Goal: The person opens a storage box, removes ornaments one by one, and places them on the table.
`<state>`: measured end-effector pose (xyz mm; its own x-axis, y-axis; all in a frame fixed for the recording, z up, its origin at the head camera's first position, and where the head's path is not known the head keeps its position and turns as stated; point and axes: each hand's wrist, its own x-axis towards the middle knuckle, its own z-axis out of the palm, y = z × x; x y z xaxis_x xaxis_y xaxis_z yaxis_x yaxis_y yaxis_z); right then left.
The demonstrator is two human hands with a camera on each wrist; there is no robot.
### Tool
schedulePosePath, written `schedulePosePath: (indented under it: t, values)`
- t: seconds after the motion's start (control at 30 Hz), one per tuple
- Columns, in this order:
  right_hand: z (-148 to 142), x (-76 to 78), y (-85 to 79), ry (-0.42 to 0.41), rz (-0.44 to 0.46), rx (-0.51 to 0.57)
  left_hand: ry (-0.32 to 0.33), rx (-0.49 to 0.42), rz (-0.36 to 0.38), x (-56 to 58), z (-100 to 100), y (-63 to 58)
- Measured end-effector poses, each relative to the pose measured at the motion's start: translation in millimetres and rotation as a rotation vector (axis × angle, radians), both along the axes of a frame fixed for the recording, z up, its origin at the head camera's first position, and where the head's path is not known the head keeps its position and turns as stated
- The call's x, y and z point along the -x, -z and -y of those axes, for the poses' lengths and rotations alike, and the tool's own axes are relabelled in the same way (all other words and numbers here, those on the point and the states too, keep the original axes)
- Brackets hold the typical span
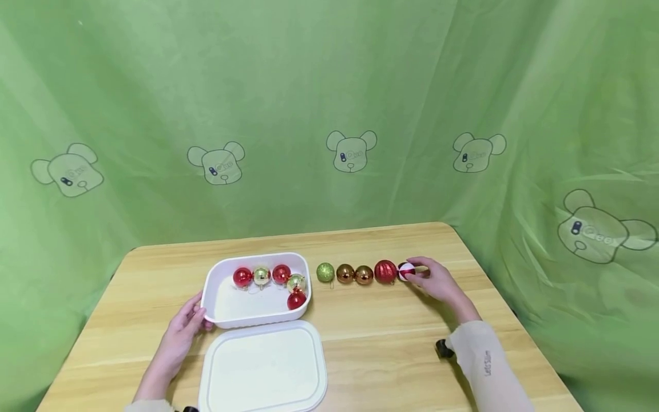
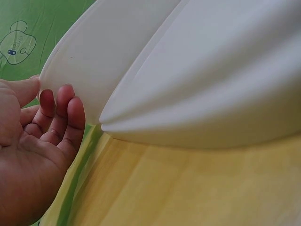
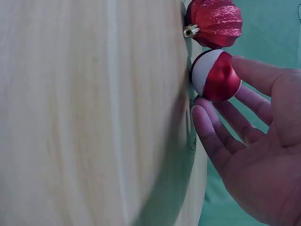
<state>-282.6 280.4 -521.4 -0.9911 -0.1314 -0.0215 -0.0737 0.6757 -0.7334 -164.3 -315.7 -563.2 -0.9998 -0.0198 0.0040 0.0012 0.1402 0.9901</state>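
Near the table's right side, my right hand (image 1: 436,281) holds a red-and-white Christmas ball (image 3: 217,76) between thumb and fingers. That ball is at the right end of a row on the table, beside a ridged red glitter ball (image 1: 385,272). Two shiny bronze balls (image 1: 364,275) and a green glitter ball (image 1: 325,272) continue the row leftward. My left hand (image 1: 181,329) grips the near left corner of a white plastic box (image 1: 242,313), thumb at the rim and fingers curled against the side. Inside the box sit several balls, red ones (image 1: 242,277) and pale gold ones (image 1: 261,276).
The white lid (image 1: 262,369) lies flat on the wooden table (image 1: 381,355), in front of the box. A green curtain (image 1: 288,86) with printed bear heads hangs behind and beside the table.
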Motion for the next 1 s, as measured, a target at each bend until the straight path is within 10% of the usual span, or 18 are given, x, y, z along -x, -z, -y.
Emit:
schedulePosePath:
  t: [1.0]
  values:
    - [-9.3,-5.4,-11.7,0.016,-0.038,-0.024,0.001,0.007,-0.004,0.0,-0.3,-1.5]
